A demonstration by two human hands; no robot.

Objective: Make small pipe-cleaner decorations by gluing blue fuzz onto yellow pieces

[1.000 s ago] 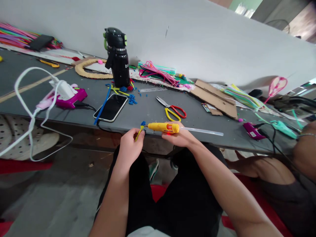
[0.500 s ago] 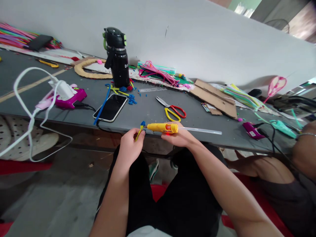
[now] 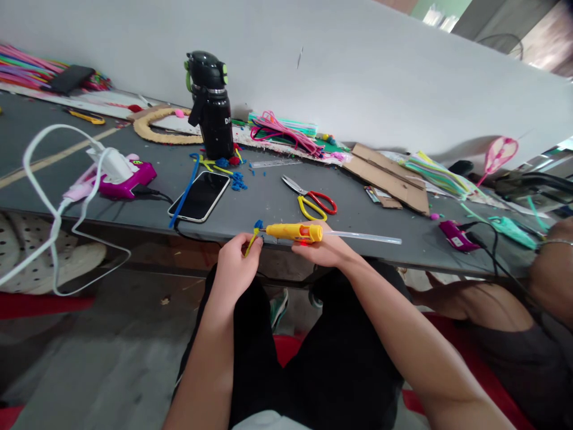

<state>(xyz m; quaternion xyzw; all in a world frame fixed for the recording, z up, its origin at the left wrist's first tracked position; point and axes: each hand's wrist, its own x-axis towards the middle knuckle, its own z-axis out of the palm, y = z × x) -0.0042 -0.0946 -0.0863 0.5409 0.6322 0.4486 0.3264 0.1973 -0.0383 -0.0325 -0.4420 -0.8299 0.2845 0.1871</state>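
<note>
My left hand (image 3: 240, 255) pinches a short yellow pipe cleaner (image 3: 251, 243) topped with small blue fuzzy pieces (image 3: 258, 225). My right hand (image 3: 316, 249) is wrapped round a yellow glue gun (image 3: 293, 232), which points left. A clear glue stick (image 3: 362, 237) sticks out of its back end, and a red light glows on its underside. The nozzle tip is at the blue pieces; whether it touches them I cannot tell. Both hands are at the table's front edge, above my lap. Scissors (image 3: 308, 197) with one red and one yellow handle lie open just beyond the glue gun.
A phone (image 3: 200, 196) with a blue pipe cleaner (image 3: 184, 192) across it lies left, before a black bottle (image 3: 215, 113). Magenta power adapters (image 3: 128, 180) with cords sit at both sides. Cardboard (image 3: 389, 176) lies back right. Another person's arm (image 3: 553, 269) is at the right edge.
Almost nothing differs. Both hands, the glue gun and the yellow pipe cleaner keep the same position; the view has shifted very slightly.
</note>
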